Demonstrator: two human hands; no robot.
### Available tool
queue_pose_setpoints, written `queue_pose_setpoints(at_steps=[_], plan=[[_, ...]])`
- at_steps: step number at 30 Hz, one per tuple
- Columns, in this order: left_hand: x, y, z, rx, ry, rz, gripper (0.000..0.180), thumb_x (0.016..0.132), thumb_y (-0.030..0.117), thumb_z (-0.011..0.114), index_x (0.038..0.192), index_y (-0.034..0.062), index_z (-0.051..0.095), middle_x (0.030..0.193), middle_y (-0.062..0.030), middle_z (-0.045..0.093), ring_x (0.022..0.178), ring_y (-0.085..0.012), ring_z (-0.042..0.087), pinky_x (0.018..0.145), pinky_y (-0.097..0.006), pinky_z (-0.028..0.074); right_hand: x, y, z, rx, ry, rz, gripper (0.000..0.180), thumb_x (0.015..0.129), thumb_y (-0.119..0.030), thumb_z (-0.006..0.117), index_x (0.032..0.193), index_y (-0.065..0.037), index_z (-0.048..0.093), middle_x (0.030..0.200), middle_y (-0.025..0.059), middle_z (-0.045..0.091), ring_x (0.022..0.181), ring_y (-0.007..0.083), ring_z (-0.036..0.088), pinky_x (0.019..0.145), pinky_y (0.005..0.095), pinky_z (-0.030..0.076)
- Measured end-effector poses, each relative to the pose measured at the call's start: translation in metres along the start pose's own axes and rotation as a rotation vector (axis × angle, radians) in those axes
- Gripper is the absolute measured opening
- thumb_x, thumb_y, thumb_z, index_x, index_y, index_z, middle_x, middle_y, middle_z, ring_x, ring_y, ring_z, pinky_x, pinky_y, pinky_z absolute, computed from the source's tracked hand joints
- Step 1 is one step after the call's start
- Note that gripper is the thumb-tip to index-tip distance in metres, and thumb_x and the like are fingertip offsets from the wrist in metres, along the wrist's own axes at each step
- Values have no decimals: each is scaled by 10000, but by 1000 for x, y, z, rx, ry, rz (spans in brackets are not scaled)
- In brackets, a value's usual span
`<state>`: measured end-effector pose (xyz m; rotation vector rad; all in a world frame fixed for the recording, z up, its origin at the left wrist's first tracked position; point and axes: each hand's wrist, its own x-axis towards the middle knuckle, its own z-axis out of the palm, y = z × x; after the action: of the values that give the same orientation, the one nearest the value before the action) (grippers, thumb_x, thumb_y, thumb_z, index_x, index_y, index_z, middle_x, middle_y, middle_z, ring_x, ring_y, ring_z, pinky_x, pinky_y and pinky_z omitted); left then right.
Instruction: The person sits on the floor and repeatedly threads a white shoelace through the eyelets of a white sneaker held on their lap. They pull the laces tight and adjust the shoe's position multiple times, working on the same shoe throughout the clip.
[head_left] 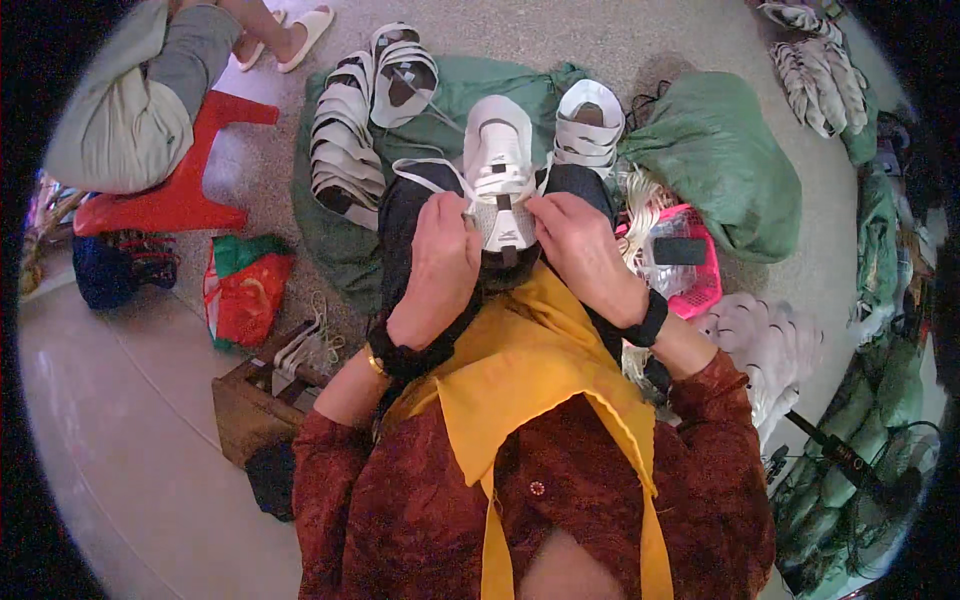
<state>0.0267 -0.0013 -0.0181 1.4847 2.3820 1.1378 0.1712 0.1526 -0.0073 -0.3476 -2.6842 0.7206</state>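
A white-and-grey sneaker point(500, 140) rests upright on my lap, its toe pointing away from me. My left hand point(437, 265) is closed in a pinch at the left side of its opening. On the opposite side, my right hand point(590, 255) pinches near the edge, thumb and forefinger together. A loose white shoelace point(425, 162) loops out beside the left fingertips, and a shorter stretch of lace shows by the right ones. Exactly what lies between the fingertips is hidden. A dark tab stands on the tongue between my hands.
Stacked white shoe uppers point(345, 150) lie on green cloth point(460, 75), with another stack point(588, 130) on the right. Beside it are a stuffed green sack point(730, 160) and a pink basket point(700, 285). A red stool point(215, 150) and a seated person's legs point(205, 60) are at upper left.
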Motion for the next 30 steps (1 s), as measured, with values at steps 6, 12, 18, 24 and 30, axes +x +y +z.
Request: queue_pose_setpoints(at_steps=[6, 12, 18, 24, 30], plan=[[3, -1, -7, -140, -23, -78, 165, 859, -38, 589, 1003, -24, 509, 929, -236, 550, 910, -453, 561, 790, -510, 467, 11, -2, -8, -78, 13, -31, 177, 790, -16, 639, 964, -19, 611, 898, 151, 606, 852, 363, 650, 695, 432, 548], [5, 3, -14, -78, -3, -109, 106, 871, 9, 624, 945, 2, 550, 864, -198, 570, 809, -408, 586, 750, -456, 487, 16, -28, -14, 493, 3, 154, 87, 874, -31, 656, 944, -13, 608, 885, 164, 615, 784, 380, 641, 683, 420, 528], [3, -5, -6, -160, 36, -56, 105, 870, -10, 619, 945, 6, 547, 869, -193, 564, 811, -401, 586, 744, -453, 487, 32, -25, 14, 211, -49, 8, 105, 893, -93, 652, 963, -19, 626, 895, 185, 590, 803, 406, 642, 684, 486, 532], [4, -4, -6, -159, 23, -88, 132, 863, -32, 613, 953, 14, 527, 831, -179, 550, 764, -388, 581, 697, -439, 488, 44, -24, 18, 88, -111, -68, 59, 865, -41, 616, 910, -17, 585, 878, 172, 578, 796, 391, 644, 688, 501, 536], [4, -4, -10, -180, 14, -157, 183, 856, -33, 623, 941, 31, 474, 727, -168, 522, 662, -368, 577, 619, -440, 473, 22, -15, -43, 474, -209, 119, 87, 839, -39, 692, 874, 9, 628, 821, 133, 641, 755, 283, 645, 664, 371, 520]])
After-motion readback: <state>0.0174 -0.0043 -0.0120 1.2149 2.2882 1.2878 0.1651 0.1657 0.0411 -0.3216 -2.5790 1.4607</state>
